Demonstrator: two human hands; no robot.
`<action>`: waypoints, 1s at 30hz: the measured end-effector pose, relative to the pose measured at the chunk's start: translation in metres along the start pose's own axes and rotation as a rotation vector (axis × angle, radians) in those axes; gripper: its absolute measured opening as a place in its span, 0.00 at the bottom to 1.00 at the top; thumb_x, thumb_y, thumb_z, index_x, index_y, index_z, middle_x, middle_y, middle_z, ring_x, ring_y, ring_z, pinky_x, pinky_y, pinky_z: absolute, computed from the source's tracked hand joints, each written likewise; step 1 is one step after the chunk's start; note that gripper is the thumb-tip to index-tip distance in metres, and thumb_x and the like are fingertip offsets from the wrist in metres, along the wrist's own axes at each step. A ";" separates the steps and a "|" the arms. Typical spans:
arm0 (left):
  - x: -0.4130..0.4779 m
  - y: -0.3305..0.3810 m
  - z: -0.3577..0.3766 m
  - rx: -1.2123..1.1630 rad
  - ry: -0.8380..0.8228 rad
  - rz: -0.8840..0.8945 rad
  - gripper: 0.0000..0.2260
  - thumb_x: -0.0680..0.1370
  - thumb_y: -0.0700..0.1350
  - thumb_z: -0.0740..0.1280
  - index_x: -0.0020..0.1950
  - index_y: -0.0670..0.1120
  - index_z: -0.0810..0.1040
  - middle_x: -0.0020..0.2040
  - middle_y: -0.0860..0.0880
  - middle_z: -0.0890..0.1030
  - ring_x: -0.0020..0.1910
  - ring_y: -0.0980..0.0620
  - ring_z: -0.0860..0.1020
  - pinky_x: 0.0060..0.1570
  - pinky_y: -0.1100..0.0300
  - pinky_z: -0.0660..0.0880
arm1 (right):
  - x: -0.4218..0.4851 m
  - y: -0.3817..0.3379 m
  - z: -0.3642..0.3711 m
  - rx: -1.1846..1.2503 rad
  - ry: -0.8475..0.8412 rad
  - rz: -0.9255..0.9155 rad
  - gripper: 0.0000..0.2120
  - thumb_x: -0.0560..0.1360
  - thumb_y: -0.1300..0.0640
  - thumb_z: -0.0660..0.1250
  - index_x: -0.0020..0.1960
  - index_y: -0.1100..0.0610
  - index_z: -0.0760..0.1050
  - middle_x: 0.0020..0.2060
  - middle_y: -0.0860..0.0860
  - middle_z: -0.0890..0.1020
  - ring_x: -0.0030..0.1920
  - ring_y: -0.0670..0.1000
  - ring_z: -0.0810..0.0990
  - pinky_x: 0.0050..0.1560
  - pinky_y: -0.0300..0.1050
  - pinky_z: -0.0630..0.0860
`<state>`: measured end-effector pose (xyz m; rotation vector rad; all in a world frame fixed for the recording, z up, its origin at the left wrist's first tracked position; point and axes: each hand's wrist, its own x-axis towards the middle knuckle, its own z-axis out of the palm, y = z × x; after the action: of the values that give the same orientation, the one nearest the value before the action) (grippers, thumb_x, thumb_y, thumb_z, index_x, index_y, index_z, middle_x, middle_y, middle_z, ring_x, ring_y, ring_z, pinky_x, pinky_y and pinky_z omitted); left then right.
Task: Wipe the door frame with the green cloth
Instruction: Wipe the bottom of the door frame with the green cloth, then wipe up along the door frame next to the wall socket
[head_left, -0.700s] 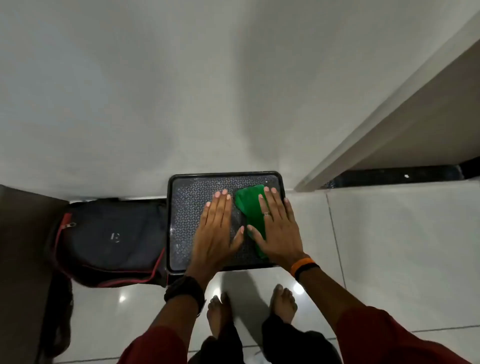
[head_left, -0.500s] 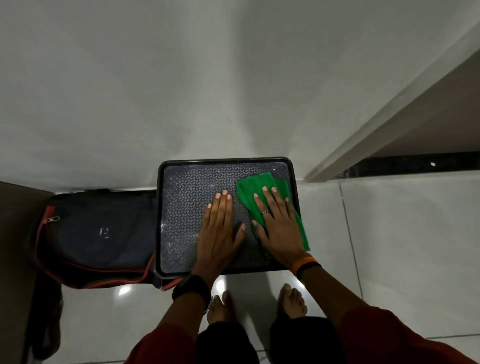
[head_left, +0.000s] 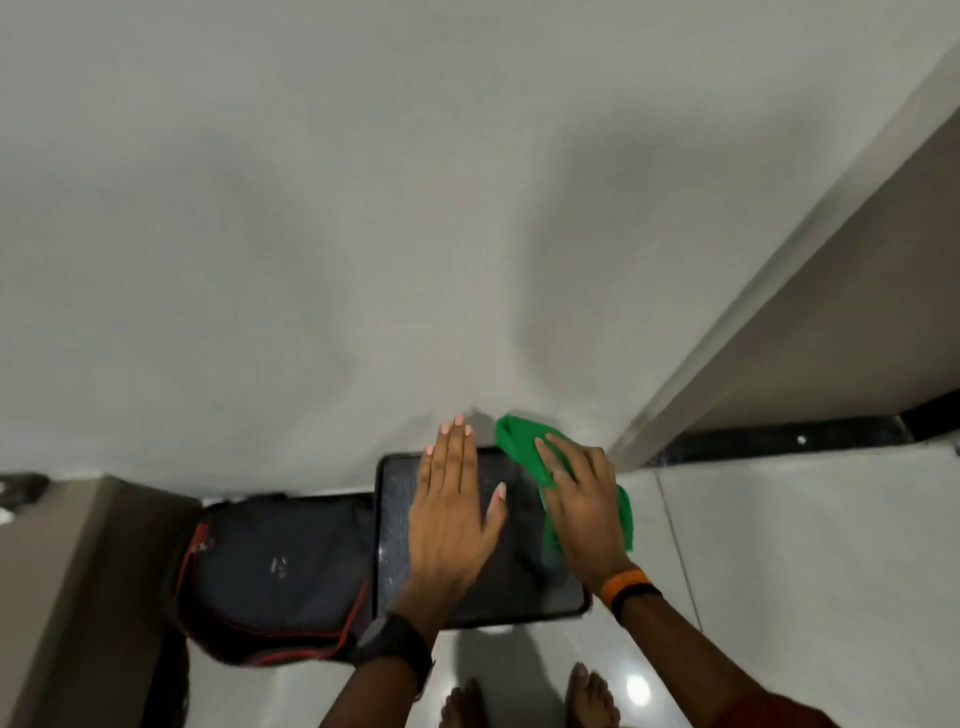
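Observation:
My right hand (head_left: 582, 504) is closed over the green cloth (head_left: 519, 441). The cloth sticks out past my fingertips towards the wall and hangs down at the wrist side. My left hand (head_left: 452, 514) is flat with fingers apart and holds nothing. It hovers just left of the right hand. Both hands are over a black textured stool (head_left: 519, 592). The pale door frame (head_left: 779, 270) runs diagonally up the right side, well right of the cloth. A dark threshold strip (head_left: 779, 441) lies at its foot.
A black backpack with red trim (head_left: 280, 566) lies on the floor left of the stool, against the grey wall (head_left: 363, 208). A brown cabinet side (head_left: 62, 571) stands at far left. My bare feet (head_left: 587, 696) are on glossy white tiles (head_left: 805, 545).
Both hands have risen off the stool top and moved forward towards the wall. The green cloth has come up with my right hand. The view has tilted upward.

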<state>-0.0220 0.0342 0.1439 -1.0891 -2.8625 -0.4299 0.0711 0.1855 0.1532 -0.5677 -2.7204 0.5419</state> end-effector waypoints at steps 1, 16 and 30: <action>0.010 0.007 -0.035 0.006 0.029 0.009 0.33 0.84 0.57 0.55 0.84 0.37 0.58 0.85 0.41 0.56 0.85 0.44 0.54 0.83 0.47 0.52 | 0.011 -0.016 -0.033 0.018 0.051 0.001 0.24 0.76 0.65 0.72 0.72 0.63 0.76 0.68 0.60 0.80 0.60 0.60 0.75 0.57 0.62 0.82; 0.171 0.160 -0.520 -0.039 0.750 0.263 0.35 0.86 0.61 0.45 0.85 0.37 0.54 0.86 0.41 0.52 0.86 0.44 0.49 0.84 0.52 0.43 | 0.181 -0.197 -0.501 0.081 0.983 -0.415 0.21 0.78 0.66 0.67 0.70 0.64 0.76 0.67 0.60 0.81 0.58 0.58 0.73 0.57 0.55 0.79; 0.277 0.316 -0.709 0.011 1.101 0.581 0.34 0.86 0.56 0.54 0.84 0.35 0.54 0.85 0.38 0.54 0.85 0.41 0.51 0.84 0.47 0.48 | 0.260 -0.185 -0.754 -0.107 1.560 -0.434 0.30 0.79 0.55 0.67 0.78 0.63 0.65 0.75 0.58 0.70 0.72 0.59 0.69 0.69 0.58 0.68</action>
<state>-0.0593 0.2443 0.9398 -1.1094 -1.5329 -0.6734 0.0632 0.3662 0.9520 -0.1970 -1.2752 -0.1791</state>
